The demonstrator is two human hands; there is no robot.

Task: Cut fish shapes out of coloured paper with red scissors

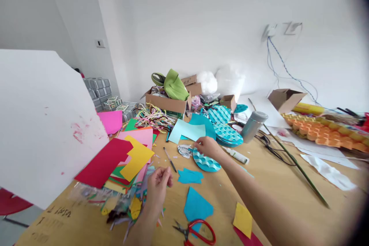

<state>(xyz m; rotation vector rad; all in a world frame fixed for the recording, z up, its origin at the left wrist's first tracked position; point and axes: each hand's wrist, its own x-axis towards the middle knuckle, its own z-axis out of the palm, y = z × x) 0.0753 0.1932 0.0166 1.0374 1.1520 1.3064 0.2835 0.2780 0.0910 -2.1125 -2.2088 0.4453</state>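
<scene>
My right hand [206, 147] reaches forward over a round blue paper disc [206, 162] with pale woven strips. Its fingers are pinched together at the right edge of a small white paper cut-out [183, 151] with a drawing on it. My left hand [159, 183] is raised above the table with its fingers curled against the thumb; whatever they may hold is hidden. A pen [170, 160] lies between that hand and the cut-out. Blue paper scraps [190, 176] are in front of the disc. Nearer to me rest a larger blue paper piece [197, 204] and red-handled scissors [198, 231].
Coloured paper sheets [102, 163] pile up on the left beside a big white board [43, 123]. More woven discs [229, 133], a glue bottle [236, 155] and a grey cup [254, 126] stand or lie to the right. A long green stick [294, 161] and egg trays [319, 131] lie farther right.
</scene>
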